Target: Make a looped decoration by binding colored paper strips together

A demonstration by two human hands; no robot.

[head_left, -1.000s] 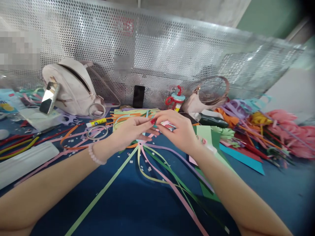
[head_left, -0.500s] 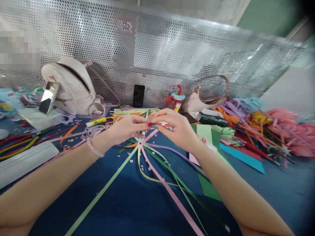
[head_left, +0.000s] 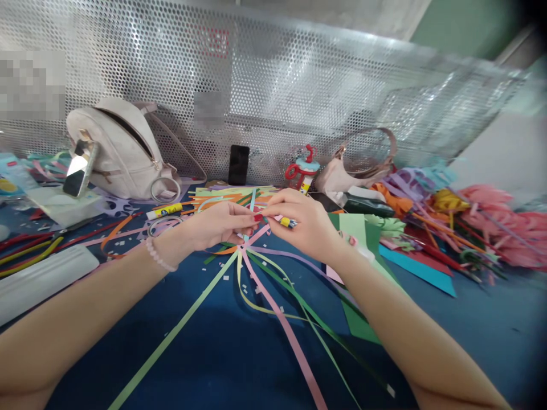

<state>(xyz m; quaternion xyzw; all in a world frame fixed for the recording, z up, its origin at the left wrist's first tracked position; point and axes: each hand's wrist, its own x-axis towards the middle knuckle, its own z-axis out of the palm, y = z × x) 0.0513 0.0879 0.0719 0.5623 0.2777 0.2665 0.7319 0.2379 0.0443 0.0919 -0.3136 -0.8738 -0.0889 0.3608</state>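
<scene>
My left hand (head_left: 216, 226) and my right hand (head_left: 305, 225) meet above the table, thumbs and fingertips pinched together on the end of a paper strip (head_left: 262, 220), mostly hidden by the fingers. Just below them is the joined centre (head_left: 241, 249) of several coloured paper strips that fan outward. A light green strip (head_left: 171, 337) runs down to the left. Toward the lower right stretch a pink strip (head_left: 294, 337), a dark green strip (head_left: 308, 302) and a purple strip (head_left: 290, 254). A pale blue strip (head_left: 253, 199) points away behind the hands.
A yellow glue stick (head_left: 164, 211) and metal rings (head_left: 154, 189) lie left of the hands. Behind are a backpack (head_left: 117, 154), a phone (head_left: 238, 165), a red-handled cup (head_left: 304, 171) and a handbag (head_left: 335, 179). Green paper sheets (head_left: 359, 322) and tissue decorations (head_left: 487, 208) sit right.
The hands keep their pinch almost in place, while the right fingers shift slightly. The near end of the pink strip has moved left. The view has shifted a little.
</scene>
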